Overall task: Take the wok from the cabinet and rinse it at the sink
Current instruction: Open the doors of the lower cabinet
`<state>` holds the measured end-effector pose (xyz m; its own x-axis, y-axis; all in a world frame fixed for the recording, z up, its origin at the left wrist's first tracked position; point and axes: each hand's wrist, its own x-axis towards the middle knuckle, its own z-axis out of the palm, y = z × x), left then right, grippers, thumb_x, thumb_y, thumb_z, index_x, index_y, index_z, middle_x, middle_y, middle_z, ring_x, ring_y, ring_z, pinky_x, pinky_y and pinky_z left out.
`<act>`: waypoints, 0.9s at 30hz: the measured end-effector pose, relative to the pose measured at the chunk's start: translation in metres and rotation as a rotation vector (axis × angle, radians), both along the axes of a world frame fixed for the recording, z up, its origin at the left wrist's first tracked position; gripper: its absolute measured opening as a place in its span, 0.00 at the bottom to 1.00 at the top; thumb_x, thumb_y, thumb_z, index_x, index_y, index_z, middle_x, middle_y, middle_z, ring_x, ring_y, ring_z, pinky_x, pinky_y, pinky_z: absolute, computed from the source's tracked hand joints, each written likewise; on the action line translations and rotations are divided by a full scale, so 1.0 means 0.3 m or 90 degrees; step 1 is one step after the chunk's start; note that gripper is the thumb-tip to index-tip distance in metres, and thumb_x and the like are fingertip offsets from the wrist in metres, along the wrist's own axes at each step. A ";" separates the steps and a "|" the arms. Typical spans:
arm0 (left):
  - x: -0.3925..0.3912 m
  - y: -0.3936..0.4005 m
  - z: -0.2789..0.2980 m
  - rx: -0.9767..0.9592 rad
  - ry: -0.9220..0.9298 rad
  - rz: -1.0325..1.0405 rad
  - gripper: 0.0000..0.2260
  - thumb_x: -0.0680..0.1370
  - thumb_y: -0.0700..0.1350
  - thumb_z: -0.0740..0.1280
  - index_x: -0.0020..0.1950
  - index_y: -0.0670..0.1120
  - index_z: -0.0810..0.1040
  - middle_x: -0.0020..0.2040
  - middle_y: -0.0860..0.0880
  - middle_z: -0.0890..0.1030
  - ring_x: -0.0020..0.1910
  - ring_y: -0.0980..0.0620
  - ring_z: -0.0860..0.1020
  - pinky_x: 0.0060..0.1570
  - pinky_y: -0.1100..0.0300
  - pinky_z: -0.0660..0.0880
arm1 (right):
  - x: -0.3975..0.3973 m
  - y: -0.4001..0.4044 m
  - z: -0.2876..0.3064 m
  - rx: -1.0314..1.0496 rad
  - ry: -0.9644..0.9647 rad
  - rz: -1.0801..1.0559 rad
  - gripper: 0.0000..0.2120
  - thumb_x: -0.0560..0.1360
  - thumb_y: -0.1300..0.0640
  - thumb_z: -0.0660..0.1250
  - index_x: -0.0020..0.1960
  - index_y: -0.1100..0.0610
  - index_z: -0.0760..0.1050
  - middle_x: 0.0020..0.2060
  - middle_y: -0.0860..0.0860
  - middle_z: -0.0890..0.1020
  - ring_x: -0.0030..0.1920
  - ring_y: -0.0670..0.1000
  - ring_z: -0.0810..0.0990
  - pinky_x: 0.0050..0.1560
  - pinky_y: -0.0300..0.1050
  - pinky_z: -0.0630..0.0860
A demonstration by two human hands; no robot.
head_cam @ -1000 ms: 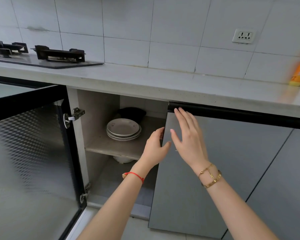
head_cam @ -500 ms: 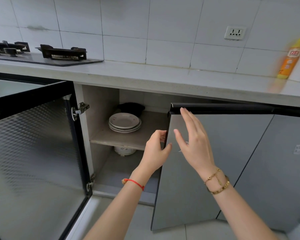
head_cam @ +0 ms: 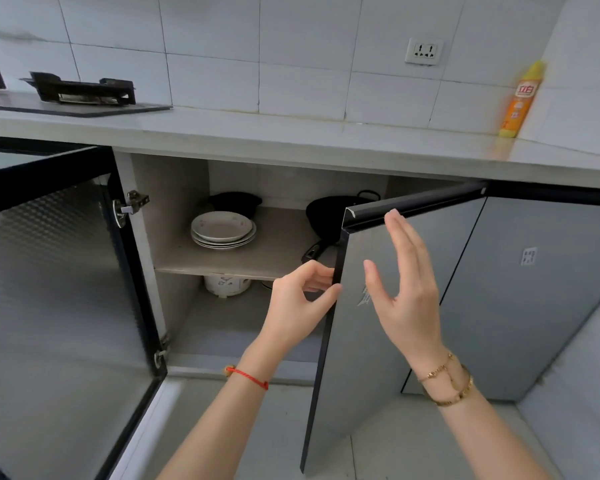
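We had both cabinet doors swung out, left hand (head_cam: 297, 301) pinching the edge of the right door (head_cam: 388, 327), right hand (head_cam: 407, 289) spread flat and empty beside it. The wok (head_cam: 326, 216) sat untouched on the shelf (head_cam: 257, 252), right of the plates (head_cam: 222, 228); lift-out & rinse were yet to come, w/ no sink in view.

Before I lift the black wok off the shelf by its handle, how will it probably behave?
The wok looks like dark metal with a deep bowl, so probably rigid and rather heavy. Its handle sticks out toward the shelf edge on one side, so the bowl may tip down when lifted. The right cabinet door, held by the left hand, partly hides it, so its balance is uncertain.
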<state>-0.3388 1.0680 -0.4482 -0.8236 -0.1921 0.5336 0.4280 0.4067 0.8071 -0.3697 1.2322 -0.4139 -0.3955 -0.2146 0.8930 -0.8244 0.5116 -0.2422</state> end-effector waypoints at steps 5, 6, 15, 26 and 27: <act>0.049 0.049 0.008 0.021 -0.013 -0.090 0.04 0.74 0.41 0.74 0.49 0.46 0.83 0.43 0.54 0.86 0.44 0.59 0.84 0.50 0.64 0.79 | 0.045 0.036 0.017 0.022 -0.002 -0.005 0.27 0.79 0.61 0.66 0.75 0.66 0.62 0.75 0.58 0.66 0.77 0.53 0.63 0.76 0.48 0.62; 0.057 0.062 0.009 0.025 -0.016 -0.108 0.05 0.74 0.41 0.75 0.48 0.46 0.83 0.43 0.54 0.86 0.44 0.58 0.84 0.49 0.65 0.78 | 0.055 0.044 0.016 0.023 0.001 -0.008 0.27 0.79 0.61 0.66 0.75 0.66 0.62 0.75 0.58 0.66 0.77 0.54 0.63 0.76 0.50 0.62; 0.094 0.209 -0.012 0.059 -0.026 -0.224 0.11 0.72 0.44 0.76 0.54 0.53 0.83 0.45 0.53 0.86 0.46 0.56 0.84 0.53 0.61 0.79 | 0.151 0.190 0.012 0.009 0.000 -0.066 0.28 0.78 0.60 0.67 0.75 0.66 0.62 0.74 0.57 0.67 0.76 0.54 0.64 0.75 0.50 0.64; 0.094 0.376 -0.017 0.059 0.046 -0.303 0.09 0.70 0.44 0.78 0.49 0.49 0.85 0.52 0.54 0.85 0.53 0.51 0.82 0.54 0.53 0.78 | 0.239 0.381 0.028 0.047 -0.017 -0.151 0.31 0.76 0.58 0.69 0.75 0.65 0.62 0.74 0.54 0.67 0.76 0.52 0.63 0.76 0.44 0.60; 0.091 0.393 -0.016 0.053 0.058 -0.303 0.09 0.70 0.44 0.78 0.49 0.48 0.85 0.53 0.55 0.84 0.55 0.52 0.82 0.54 0.55 0.78 | 0.247 0.399 0.031 0.052 -0.017 -0.160 0.31 0.76 0.59 0.69 0.75 0.65 0.63 0.74 0.54 0.68 0.76 0.52 0.63 0.76 0.44 0.59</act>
